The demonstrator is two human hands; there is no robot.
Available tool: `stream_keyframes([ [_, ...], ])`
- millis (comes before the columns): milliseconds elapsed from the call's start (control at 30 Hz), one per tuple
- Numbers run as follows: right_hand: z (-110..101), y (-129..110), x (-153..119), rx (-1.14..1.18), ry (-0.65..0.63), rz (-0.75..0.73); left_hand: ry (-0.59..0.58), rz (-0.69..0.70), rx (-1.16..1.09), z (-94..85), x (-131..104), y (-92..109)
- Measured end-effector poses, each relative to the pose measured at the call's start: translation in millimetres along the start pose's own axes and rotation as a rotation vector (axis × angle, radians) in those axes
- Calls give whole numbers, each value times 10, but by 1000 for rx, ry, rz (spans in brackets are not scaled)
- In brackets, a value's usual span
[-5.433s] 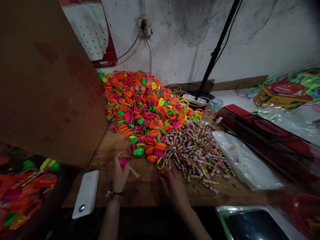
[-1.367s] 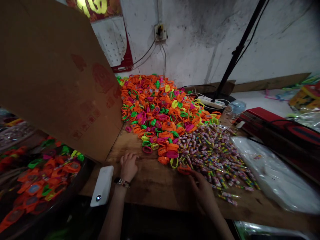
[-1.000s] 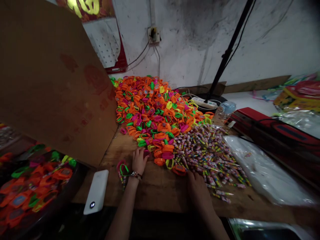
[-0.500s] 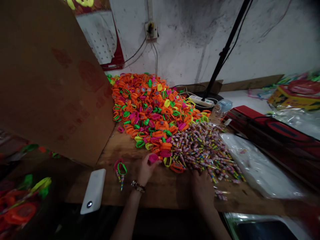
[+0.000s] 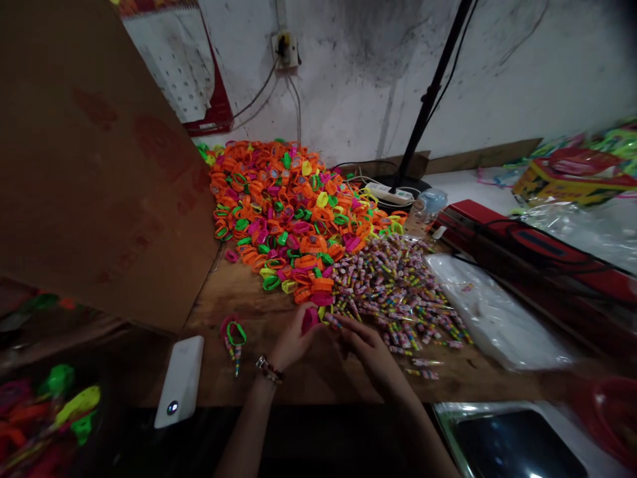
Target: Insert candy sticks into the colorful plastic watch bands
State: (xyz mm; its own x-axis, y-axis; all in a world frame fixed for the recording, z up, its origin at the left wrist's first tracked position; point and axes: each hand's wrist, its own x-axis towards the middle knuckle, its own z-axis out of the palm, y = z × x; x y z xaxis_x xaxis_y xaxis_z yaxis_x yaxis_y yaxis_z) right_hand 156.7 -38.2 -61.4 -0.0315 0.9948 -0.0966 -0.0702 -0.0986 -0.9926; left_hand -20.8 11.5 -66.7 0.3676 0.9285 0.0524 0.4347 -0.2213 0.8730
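Note:
My left hand [image 5: 294,337], a beaded bracelet at its wrist, pinches a pink toy watch [image 5: 309,319] at the near edge of a big heap of orange, pink, green and yellow toy watches [image 5: 279,206]. Close beside it, my right hand [image 5: 365,344] holds a small patterned stick [image 5: 332,321] between thumb and fingers, pointing toward the pink watch. Whether the two touch is unclear. Behind my right hand spreads a pile of similar patterned sticks [image 5: 388,285]. A green toy watch [image 5: 236,333] lies apart on the left, with a pink one and patterned sticks beside it.
A tall cardboard box [image 5: 109,186] stands at left, a white power bank [image 5: 180,382] near the front edge. Clear plastic bags [image 5: 497,318] and a red sealer-like machine [image 5: 527,245] lie at right. A black pole [image 5: 428,99] rises behind a power strip [image 5: 389,194].
My right hand has come up from the stick pile to my left hand, now with a patterned stick in it. My left hand keeps the pink watch. The whole view has shifted slightly.

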Motion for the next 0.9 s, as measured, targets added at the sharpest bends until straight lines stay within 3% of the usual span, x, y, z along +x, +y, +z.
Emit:
stream_keyframes([
  [233,113,-28,121,145,124,-6,-56,144,216,40,0,55],
  [433,9,-24,113,173,66,-30,-91,171,282,47,38,110],
  [733,58,25,173,-18,138,-150,-148,205,520,-6,42,117],
  [900,51,13,122,-47,95,-178,-130,201,678,-24,38,223],
])
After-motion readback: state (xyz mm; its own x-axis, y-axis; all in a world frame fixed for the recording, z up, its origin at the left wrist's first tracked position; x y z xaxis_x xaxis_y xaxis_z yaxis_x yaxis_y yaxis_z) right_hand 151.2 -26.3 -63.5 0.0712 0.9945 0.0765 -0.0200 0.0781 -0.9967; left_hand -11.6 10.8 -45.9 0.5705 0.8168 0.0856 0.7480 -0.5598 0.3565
